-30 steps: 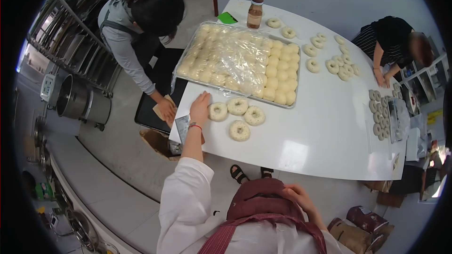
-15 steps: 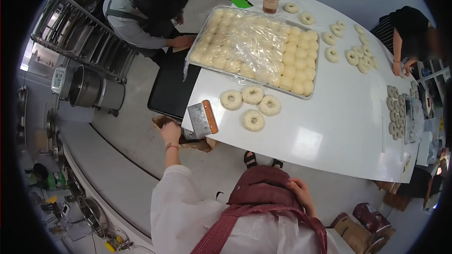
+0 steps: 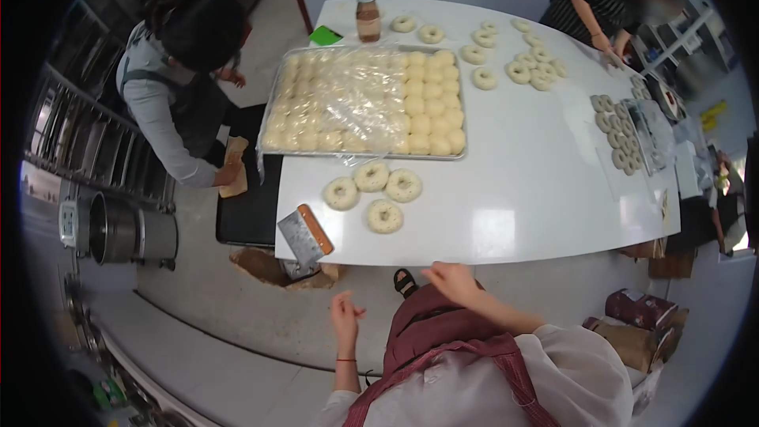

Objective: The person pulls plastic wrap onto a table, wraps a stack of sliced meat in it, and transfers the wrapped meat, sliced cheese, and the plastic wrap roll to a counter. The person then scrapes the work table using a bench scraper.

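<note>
Just off the front of the table, my left hand (image 3: 345,321) hangs in the air with loosely bent fingers apart and nothing in them. My right hand (image 3: 454,281) is at the table's front edge, fingers curled in, with no object visible in it. Nearest on the tabletop are several speckled dough rings (image 3: 385,216) and a dough scraper (image 3: 307,234) with a wooden handle. Behind them lies a large metal tray (image 3: 371,155) of round dough balls (image 3: 427,103), partly covered by clear plastic film (image 3: 348,99).
A co-worker (image 3: 170,111) at the left holds a tan item (image 3: 235,168) over a black tray (image 3: 253,213). Another person (image 3: 597,8) works at the far right, near more dough rings (image 3: 621,138). A jar (image 3: 368,16) stands at the back. Below the table is a paper bag (image 3: 261,265).
My left hand has drawn back from the bag under the table corner. The right hand has risen from my apron to the table edge. My view has turned.
</note>
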{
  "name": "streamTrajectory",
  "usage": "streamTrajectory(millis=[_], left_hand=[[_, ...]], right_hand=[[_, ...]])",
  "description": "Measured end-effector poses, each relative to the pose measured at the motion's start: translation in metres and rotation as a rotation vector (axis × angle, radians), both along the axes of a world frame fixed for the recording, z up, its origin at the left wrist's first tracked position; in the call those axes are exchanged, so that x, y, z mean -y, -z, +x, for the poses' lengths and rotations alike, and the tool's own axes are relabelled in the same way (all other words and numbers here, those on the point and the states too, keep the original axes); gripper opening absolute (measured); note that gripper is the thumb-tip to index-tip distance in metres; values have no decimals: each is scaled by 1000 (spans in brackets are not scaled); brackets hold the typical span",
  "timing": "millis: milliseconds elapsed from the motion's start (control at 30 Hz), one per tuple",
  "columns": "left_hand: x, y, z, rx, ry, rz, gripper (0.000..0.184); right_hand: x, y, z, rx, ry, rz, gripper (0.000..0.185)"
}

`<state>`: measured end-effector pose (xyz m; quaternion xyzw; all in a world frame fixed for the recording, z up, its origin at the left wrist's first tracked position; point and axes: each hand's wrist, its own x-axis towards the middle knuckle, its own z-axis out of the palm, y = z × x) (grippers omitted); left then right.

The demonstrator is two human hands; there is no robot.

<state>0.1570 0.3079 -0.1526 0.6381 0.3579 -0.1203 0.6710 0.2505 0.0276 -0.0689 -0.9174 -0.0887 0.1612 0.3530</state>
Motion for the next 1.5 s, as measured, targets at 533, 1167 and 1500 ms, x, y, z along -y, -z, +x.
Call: streamTrajectory(millis=[533,1167,1500], left_hand=[[266,-147,120,1107,927,233,46],[334,-141,277,475,-118,-1396,77],[353,-153,276,658,284,-264,73]], right_hand=[[137,44,49,-613,664,1123,60],[227,-73,202,-825,341,2202,74],[187,-97,210,-761,252,2188,74]])
